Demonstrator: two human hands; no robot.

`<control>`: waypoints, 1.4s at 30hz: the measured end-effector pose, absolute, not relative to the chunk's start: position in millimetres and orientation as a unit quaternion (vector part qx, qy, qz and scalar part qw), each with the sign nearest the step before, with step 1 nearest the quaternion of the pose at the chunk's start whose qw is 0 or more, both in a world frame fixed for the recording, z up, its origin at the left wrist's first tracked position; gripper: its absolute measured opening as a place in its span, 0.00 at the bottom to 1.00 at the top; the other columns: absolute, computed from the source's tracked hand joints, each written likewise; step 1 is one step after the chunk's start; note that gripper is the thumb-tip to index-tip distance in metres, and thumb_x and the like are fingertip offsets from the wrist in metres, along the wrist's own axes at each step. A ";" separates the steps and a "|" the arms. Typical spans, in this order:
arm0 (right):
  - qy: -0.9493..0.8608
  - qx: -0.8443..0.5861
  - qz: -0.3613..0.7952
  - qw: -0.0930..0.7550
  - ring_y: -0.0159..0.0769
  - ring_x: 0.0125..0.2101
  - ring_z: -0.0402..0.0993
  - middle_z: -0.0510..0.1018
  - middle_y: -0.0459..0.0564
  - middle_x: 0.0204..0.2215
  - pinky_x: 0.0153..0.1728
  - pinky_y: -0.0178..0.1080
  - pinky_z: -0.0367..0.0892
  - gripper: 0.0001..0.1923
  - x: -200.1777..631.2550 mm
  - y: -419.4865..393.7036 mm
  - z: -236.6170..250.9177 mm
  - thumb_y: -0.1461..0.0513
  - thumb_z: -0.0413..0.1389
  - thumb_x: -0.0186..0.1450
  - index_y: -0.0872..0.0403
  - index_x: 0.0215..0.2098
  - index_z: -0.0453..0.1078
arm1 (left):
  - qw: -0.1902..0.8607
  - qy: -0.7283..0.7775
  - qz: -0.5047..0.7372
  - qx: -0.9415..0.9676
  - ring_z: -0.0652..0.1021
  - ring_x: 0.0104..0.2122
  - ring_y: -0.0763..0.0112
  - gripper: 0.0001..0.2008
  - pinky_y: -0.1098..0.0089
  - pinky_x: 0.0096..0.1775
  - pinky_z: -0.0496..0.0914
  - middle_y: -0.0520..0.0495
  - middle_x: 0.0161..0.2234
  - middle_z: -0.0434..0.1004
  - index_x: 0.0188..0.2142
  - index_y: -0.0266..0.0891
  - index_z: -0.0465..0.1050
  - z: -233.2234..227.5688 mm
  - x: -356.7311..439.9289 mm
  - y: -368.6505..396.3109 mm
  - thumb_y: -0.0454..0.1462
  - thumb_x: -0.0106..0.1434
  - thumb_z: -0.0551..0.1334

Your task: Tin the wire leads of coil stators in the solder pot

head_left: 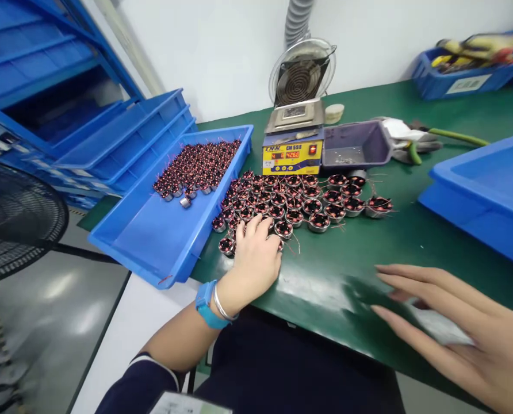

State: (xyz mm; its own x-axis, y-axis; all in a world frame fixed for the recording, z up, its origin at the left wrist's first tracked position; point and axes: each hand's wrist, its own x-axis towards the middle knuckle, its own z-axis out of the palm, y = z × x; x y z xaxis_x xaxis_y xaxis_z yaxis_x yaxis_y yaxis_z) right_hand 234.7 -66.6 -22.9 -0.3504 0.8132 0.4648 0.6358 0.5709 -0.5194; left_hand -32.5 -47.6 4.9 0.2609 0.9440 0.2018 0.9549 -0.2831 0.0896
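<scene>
The left hand [256,259], fingers curled, touches the little copper coils [299,201] at its 12 o'clock; the right hand [450,333] lies spread flat, farther away.

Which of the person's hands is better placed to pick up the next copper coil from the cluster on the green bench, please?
Probably the left hand: its fingers already rest on the coils. The right hand lies flat on the bench, apart from them.

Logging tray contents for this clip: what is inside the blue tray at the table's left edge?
The blue tray holds a cluster of small copper-wound coils at its far end; its near part is bare blue floor. Whether coils are stacked in layers cannot be told.
</scene>
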 end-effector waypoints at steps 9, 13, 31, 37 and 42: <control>-0.779 -0.425 0.415 0.200 0.29 0.18 0.68 0.79 0.51 0.30 0.19 0.33 0.65 0.23 193.9 -52.0 -15.5 0.55 0.58 0.60 0.57 0.50 0.71 | -0.175 -0.454 -0.178 -0.855 0.74 0.41 0.62 0.06 0.62 0.42 0.69 0.42 0.41 0.75 0.38 0.37 0.69 -14.4 1.3 -81.6 0.36 0.63 0.58; -0.757 -0.416 0.480 0.153 0.29 0.18 0.65 0.75 0.48 0.21 0.19 0.32 0.61 0.19 199.7 -48.0 -9.8 0.52 0.52 0.65 0.57 0.39 0.77 | -0.228 -0.461 -0.298 -0.804 0.76 0.38 0.63 0.11 0.62 0.42 0.69 0.44 0.37 0.76 0.40 0.38 0.67 -30.8 -2.5 -79.6 0.41 0.61 0.61; -0.556 -0.524 0.594 0.252 0.31 0.18 0.69 0.80 0.53 0.26 0.18 0.35 0.67 0.36 189.6 -53.5 -16.9 0.40 0.64 0.50 0.58 0.45 0.72 | -0.305 -0.529 -0.314 -0.727 0.68 0.28 0.72 0.17 0.70 0.31 0.64 0.53 0.27 0.67 0.28 0.39 0.64 -26.9 -0.4 -79.1 0.44 0.48 0.70; -0.503 -0.502 0.616 0.340 0.32 0.22 0.72 0.80 0.49 0.28 0.24 0.37 0.71 0.45 174.9 -53.8 -22.7 0.46 0.68 0.50 0.56 0.58 0.61 | -0.571 -0.522 -0.267 -0.575 0.67 0.20 0.81 0.11 0.77 0.23 0.60 0.55 0.23 0.69 0.33 0.35 0.69 -4.9 1.3 -56.0 0.35 0.50 0.67; -0.503 -0.493 0.593 0.390 0.32 0.21 0.72 0.75 0.43 0.23 0.23 0.35 0.70 0.38 176.4 -59.2 -26.3 0.48 0.68 0.51 0.53 0.55 0.62 | -0.671 -0.502 -0.289 -0.464 0.69 0.19 0.81 0.05 0.78 0.23 0.62 0.56 0.19 0.68 0.26 0.33 0.69 -10.2 12.6 -43.2 0.25 0.51 0.62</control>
State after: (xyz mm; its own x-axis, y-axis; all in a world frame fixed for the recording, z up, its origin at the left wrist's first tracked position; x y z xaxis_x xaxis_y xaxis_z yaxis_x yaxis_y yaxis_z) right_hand 176.4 -59.2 -26.3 -0.2086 0.9588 -0.1930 0.0331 -0.1904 -0.9812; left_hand 12.6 -43.2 -10.2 0.3304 0.8523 -0.4055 0.0777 0.4036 0.9116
